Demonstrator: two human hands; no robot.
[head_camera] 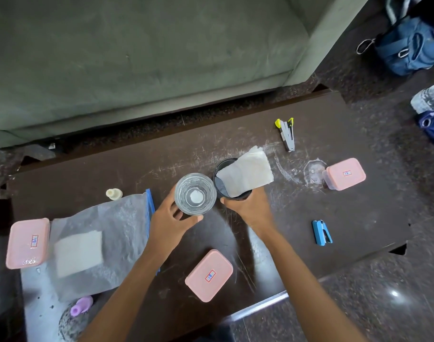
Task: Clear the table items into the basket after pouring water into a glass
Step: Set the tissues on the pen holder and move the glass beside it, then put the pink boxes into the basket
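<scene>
Clear glass (pixel 195 194), seen from straight above in the head view, stands near the middle of the dark brown table (pixel 359 218), and the left hand (pixel 170 224) is wrapped around its near side, fingers and thumb closed on the wall. Whether it holds water I cannot tell; only a pale disc shows at its bottom. Just beside it to the right, the right hand (pixel 250 208) grips the near rim of a black cup (pixel 232 180) with a white napkin (pixel 246 172) draped over its mouth.

By my judgement the clearing has barely begun. No basket is in view, and nearly everything is on the table: a pink lidded box (pixel 28 243) at the left edge, another (pixel 209 275) by the near edge, a third (pixel 345 173) towards the right end, a grey stapler (pixel 287 134) near the far edge, a blue stapler (pixel 322 232) right of the hands, a zip bag (pixel 107 233) with a pale square inside at the near left, and a small cream stopper (pixel 114 194) beyond it.

The table top is badly scratched, with white smears right of the cup. Behind the far edge sits a grey-green sofa (pixel 137 58); the floor (pixel 383 304) is dark speckled stone, and a blue bag (pixel 408 48) lies at the upper right.
</scene>
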